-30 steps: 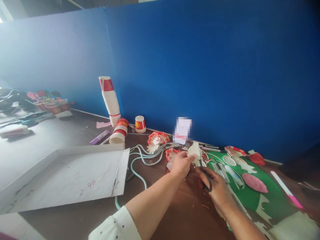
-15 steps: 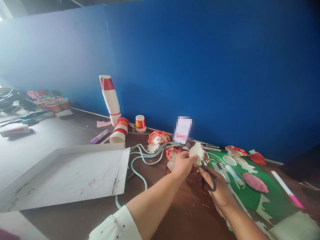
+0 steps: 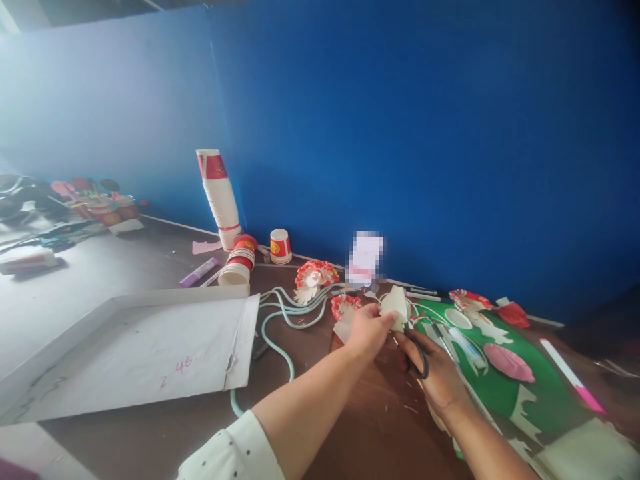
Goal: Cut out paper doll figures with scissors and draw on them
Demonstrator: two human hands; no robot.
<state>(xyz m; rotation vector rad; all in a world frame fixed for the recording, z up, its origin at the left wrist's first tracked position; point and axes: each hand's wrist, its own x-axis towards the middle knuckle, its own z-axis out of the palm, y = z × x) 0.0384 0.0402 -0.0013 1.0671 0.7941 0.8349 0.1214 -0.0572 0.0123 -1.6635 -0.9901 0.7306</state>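
Paper (image 3: 395,308) — left hand (image 3: 369,331); scissors (image 3: 425,364) — right hand (image 3: 443,381).

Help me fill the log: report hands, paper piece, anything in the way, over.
Left hand pinching pale paper piece. Right hand gripping black-handled scissors, near the paper's lower edge. Red-edged paper craft close by left hand; no obstruction seen.

A blue partition (image 3: 400,133) backs a brown table (image 3: 165,440); light brightens left.

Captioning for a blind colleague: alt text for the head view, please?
A left hand holds cream paper while the right hand holds black-handled scissors close to it. On the table are a white tray at left, paper cups beyond it and a green sheet at right.
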